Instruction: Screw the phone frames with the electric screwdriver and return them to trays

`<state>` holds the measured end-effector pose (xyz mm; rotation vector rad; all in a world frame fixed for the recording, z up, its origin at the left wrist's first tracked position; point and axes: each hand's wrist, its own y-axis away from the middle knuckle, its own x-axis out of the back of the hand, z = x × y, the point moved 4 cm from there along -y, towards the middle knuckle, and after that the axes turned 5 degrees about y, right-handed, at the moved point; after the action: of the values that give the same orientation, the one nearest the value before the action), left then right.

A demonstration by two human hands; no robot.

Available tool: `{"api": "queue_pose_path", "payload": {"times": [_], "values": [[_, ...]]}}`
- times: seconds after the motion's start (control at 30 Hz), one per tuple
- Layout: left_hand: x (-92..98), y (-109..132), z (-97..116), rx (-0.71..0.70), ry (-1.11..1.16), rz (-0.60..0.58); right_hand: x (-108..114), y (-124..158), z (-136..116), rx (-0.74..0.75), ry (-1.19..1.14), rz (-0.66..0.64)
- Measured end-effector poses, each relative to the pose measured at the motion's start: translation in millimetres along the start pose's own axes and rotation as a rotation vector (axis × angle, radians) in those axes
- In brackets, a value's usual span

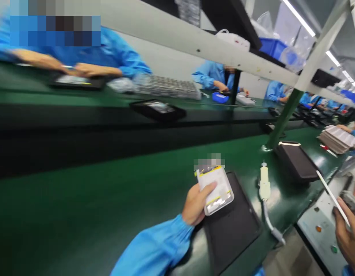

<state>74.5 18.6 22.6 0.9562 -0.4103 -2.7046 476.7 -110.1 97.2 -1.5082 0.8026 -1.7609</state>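
My left hand [196,203], in a blue sleeve, is closed round a white, round-cornered, phone-sized device [216,188] with yellow strips and a silvery end. The thumb lies across its face. Beneath the device a flat black tray [231,230] rests on the green bench. At the right edge my right hand [348,230] grips a thin white stick [332,197] that points up and to the left. This hand is partly cut off by the frame. Between the two hands lies a pale cream electric screwdriver-like tool [264,182] with a grey cable.
Another black tray [299,161] sits by a green post [285,119]. Across the bench runs a dark belt [79,134] carrying a black tray with a device [158,109]. Co-workers in blue work opposite. A grey panel with buttons [321,230] is below the bench edge.
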Motion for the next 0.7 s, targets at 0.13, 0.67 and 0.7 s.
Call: {"api": "queue_pose_path", "payload": {"times": [0.13, 0.67, 0.7], "values": [[6.0, 5.5, 31.3, -0.135, 0.097, 0.066, -25.6, -15.5, -149.9, 0.295, -0.551, -0.076], [-11.2, 31.7, 22.7, -0.263, -0.605, -0.302, -46.8, -40.8, -229.2, -0.033, -0.954, -0.480], [-19.4, 37.3, 14.4, -0.313, -0.702, -0.361, -42.7, -46.8, -226.7, -0.090, -0.959, -0.414]]}}
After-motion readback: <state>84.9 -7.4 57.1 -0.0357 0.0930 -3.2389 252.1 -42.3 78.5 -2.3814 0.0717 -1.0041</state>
